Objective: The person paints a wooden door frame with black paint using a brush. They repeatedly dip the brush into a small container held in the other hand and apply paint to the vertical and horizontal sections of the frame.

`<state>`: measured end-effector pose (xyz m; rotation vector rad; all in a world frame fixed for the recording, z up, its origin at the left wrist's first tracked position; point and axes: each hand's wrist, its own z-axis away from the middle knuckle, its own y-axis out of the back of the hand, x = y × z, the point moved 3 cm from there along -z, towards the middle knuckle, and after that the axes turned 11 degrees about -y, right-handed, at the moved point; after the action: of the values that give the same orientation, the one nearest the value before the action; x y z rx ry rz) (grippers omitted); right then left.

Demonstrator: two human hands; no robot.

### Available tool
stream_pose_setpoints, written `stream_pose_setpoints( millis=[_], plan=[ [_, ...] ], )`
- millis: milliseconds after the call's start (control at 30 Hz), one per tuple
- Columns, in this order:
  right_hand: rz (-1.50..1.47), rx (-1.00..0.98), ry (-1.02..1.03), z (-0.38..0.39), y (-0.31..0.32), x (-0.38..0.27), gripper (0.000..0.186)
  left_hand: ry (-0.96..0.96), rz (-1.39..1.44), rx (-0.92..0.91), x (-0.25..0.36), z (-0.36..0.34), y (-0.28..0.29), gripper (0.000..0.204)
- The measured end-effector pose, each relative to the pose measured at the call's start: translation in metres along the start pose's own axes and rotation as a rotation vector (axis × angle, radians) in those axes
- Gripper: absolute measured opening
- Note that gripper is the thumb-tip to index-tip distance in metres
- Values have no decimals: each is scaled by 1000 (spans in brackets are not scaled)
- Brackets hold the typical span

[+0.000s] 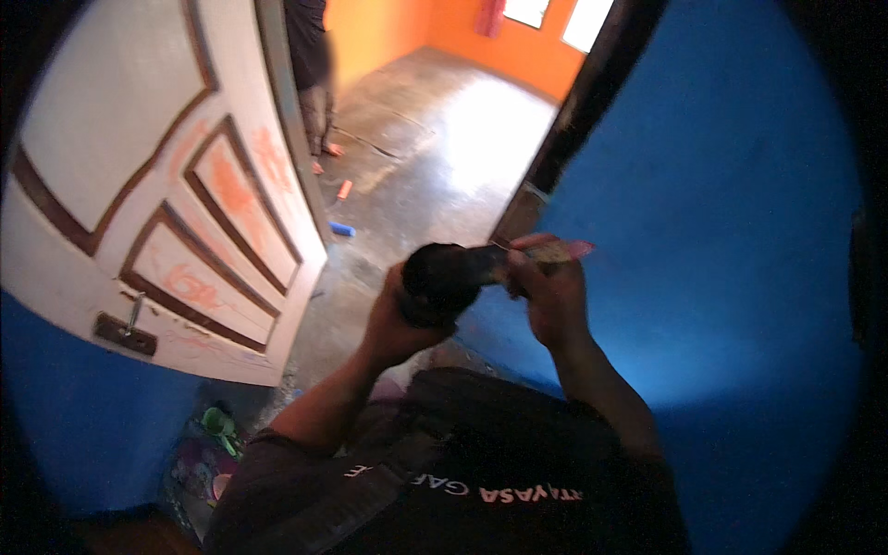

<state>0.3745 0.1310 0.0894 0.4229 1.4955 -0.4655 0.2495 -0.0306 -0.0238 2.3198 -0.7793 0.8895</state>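
Observation:
My left hand (398, 319) is wrapped round a dark, round container (435, 287) held in front of my chest. My right hand (553, 291) grips a paintbrush (569, 250) with a worn, mottled handle and a reddish tip. The brush's dark head lies at the container's rim, pointing left. Whether the bristles touch the inside is too dark to tell.
A white panelled door (74, 111) with brown trim stands open on the left, beside blue walls (721, 231). Beyond the dark doorframe (601, 83) is an orange room (481, 37), where a person's legs (319, 111) and two rollers (342, 229) show. Assorted items (219, 421) lie lower left.

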Motion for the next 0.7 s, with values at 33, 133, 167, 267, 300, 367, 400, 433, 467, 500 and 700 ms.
stream_pose_setpoints(
  millis=[33, 133, 167, 267, 300, 367, 400, 433, 467, 500, 700],
  plan=[
    [-77, -20, 13, 1, -1, 5, 18, -21, -5, -14, 1, -4, 2, 89],
    [-245, -44, -21, 3, -2, 7, 22, 13, -61, -40, 4, -7, -2, 89],
    [-282, -30, -20, 4, 2, 9, 22, 25, -48, -28, 8, -8, -5, 90],
    [-352, -28, 9, 4, 7, 10, 23, 41, -26, -14, 13, -15, -10, 93],
    [-341, -39, 32, 3, 8, 8, 23, 31, -23, -8, 12, -18, -9, 93],
    [-322, -17, 76, 4, 12, 5, 24, 11, -17, 31, 12, -26, -10, 93],
    [-317, 14, 99, 5, 15, 5, 26, 1, -19, 59, 11, -30, -10, 93],
    [-312, 47, 121, 6, 16, 5, 28, -7, 0, 31, 6, -35, -11, 93],
    [-305, 84, 172, 8, 18, 5, 29, -16, 19, 2, 0, -41, -13, 93],
    [-299, 121, 225, 9, 18, 6, 30, -17, 43, -11, -7, -46, -13, 93],
    [-86, 422, 377, 16, 17, 13, 32, 66, 189, -55, -28, -74, -16, 91]
  ],
)
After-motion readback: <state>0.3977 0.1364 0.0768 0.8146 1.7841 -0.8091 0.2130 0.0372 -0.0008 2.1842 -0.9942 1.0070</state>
